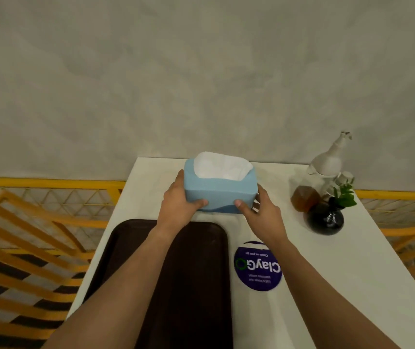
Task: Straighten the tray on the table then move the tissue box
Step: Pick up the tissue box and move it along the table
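Observation:
A light blue tissue box (220, 191) with white tissue sticking out of its top is near the far edge of the white table (339, 260). My left hand (180, 201) grips its left end and my right hand (261, 212) grips its right end, thumbs on the near face. The dark brown tray (201, 285) lies on the table's near left part, its long sides running along the table's length, partly hidden under my left forearm.
At the table's far right stand a black round vase with a green sprig (327, 217), a bottle of brown liquid (304, 197) and a white bottle (327, 162). A purple round sticker (258, 267) lies right of the tray. Yellow railings (37, 222) flank the table; a grey wall is behind.

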The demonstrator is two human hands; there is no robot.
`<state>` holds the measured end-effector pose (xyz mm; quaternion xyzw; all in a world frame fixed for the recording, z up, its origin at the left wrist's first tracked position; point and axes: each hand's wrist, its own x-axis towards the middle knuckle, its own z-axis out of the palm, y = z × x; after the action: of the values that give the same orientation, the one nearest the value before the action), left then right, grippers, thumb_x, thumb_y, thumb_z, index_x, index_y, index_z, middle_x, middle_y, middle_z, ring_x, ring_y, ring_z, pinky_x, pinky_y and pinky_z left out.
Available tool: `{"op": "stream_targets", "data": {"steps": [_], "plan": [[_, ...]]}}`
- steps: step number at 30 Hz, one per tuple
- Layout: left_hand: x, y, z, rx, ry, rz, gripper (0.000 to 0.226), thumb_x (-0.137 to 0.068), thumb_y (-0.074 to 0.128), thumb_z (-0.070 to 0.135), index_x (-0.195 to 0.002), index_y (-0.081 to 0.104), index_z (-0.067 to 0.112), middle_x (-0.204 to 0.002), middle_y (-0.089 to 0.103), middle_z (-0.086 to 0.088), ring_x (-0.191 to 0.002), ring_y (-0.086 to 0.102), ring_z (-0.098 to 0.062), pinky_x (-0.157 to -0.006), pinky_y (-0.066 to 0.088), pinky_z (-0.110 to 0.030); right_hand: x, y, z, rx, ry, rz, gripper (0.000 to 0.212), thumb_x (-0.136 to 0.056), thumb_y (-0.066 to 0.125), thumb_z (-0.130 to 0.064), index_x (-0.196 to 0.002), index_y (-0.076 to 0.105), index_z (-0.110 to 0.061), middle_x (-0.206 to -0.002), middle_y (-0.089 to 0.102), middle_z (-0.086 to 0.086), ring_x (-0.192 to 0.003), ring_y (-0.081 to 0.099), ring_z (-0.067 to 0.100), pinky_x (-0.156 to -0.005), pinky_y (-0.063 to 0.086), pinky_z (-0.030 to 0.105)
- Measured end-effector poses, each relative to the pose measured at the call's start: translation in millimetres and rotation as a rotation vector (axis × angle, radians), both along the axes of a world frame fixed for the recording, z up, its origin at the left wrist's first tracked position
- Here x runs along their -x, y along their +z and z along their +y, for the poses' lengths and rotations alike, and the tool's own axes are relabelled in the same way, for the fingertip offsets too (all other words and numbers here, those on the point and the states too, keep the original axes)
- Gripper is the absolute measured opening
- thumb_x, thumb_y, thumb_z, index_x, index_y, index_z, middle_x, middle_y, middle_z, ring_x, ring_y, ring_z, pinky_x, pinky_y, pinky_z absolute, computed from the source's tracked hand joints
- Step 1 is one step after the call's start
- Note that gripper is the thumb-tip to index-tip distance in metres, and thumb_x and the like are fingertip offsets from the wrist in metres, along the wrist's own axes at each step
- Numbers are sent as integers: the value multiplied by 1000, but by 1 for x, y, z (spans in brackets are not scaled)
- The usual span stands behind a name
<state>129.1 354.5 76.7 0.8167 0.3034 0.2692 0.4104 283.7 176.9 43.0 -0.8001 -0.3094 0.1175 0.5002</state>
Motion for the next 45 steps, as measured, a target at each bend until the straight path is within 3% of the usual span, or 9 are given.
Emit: {"op": "stream_targets", "data": {"steps": [5,12,16,19,25,29,33,37,45], "plan": [[39,0,50,-21,29,-26,81,-74,86,29,-142,42,30,-125,62,7,-109,57,-12,-89,48,-29,39,6,53,-8,23,6,80,-86,66,-66,-152,33,-34,-140,58,-7,-119,62,18,-70,40,1],[82,-6,118,-37,26,-41,81,-70,88,24,-140,46,25,-123,62,6,-111,60,-18,-91,54,-37,79,3,120,4,55,44,84,-82,67,-71,-151,34,-35,-141,58,-7,-121,61,18,-77,42,7],[102,-19,145,-19,26,-80,83,-70,88,22,-140,46,25,-121,61,10,-107,56,-8,-84,48,-14,94,-2,149,39,92,35,87,-82,65,-73,-153,32,-35,-143,56,-6,-123,60,20,-88,46,21],[114,-29,159,-18,18,-95,81,-70,88,19,-140,47,23,-117,59,13,-99,55,1,-75,42,0,103,-9,163,57,121,38,86,-83,65,-72,-153,31,-37,-143,56,-9,-123,59,18,-87,45,18],[119,-47,167,-3,25,-43,84,-73,88,25,-144,43,25,-125,56,10,-112,52,-9,-85,48,-20,109,-24,172,77,121,45,86,-84,64,-71,-153,30,-35,-142,55,-8,-121,60,18,-81,43,11],[116,-53,167,16,15,-42,87,-73,88,29,-146,41,29,-130,57,12,-116,52,-7,-85,45,-16,109,-33,169,88,98,27,85,-84,62,-72,-152,29,-34,-131,54,-15,-111,61,14,-67,43,3],[112,-54,170,7,32,-9,93,-69,91,33,-146,40,24,-136,56,4,-123,53,-19,-93,51,-33,110,-31,171,7,97,0,75,-80,66,-75,-141,23,-64,-123,48,-43,-97,58,-12,-69,42,-2],[106,-58,173,54,8,-27,97,-67,93,32,-144,34,27,-124,52,12,-113,52,-11,-70,43,-4,105,-28,180,15,111,-36,78,-82,69,-71,-130,8,-80,-115,40,-59,-103,45,-31,-72,39,-4],[78,-57,202,71,-2,-23,96,-68,93,26,-146,38,21,-132,56,6,-113,51,-10,-87,47,-24,71,-38,206,22,118,-69,86,-81,66,-75,-139,3,-74,-127,44,-39,-103,54,-11,-76,42,1]]}}
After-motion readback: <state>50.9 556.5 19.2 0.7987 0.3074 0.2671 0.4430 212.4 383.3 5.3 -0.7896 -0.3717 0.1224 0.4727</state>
